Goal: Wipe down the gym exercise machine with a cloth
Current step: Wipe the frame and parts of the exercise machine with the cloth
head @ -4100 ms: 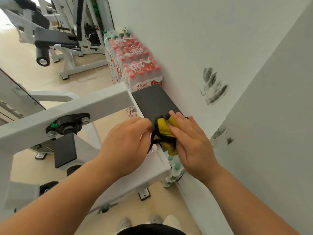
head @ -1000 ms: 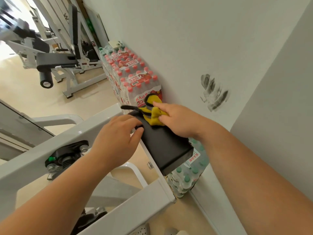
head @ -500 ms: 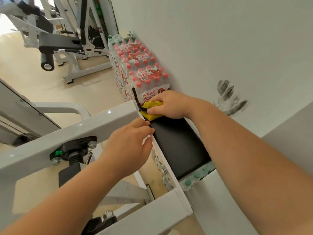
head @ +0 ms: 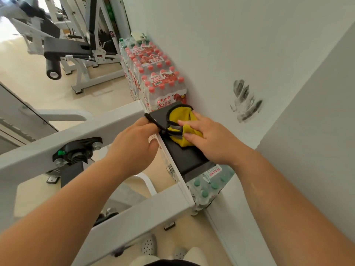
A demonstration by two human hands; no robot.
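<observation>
Machine frame [head: 57, 148] white, at left. Left grip [head: 132, 144]: bare hand, fingers curled round the frame edge, just beside the pad. Water bottle packs [head: 163, 87] at far side, along the wall. Yellow cloth [head: 179, 120] lies on the far end of the black pad [head: 184, 160]. Right grip [head: 213, 139]: fingers straight, pressing the cloth flat.

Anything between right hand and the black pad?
Head view: the yellow cloth lies between right hand and black pad, pressed under its fingers. Left hand grips the white frame.
</observation>
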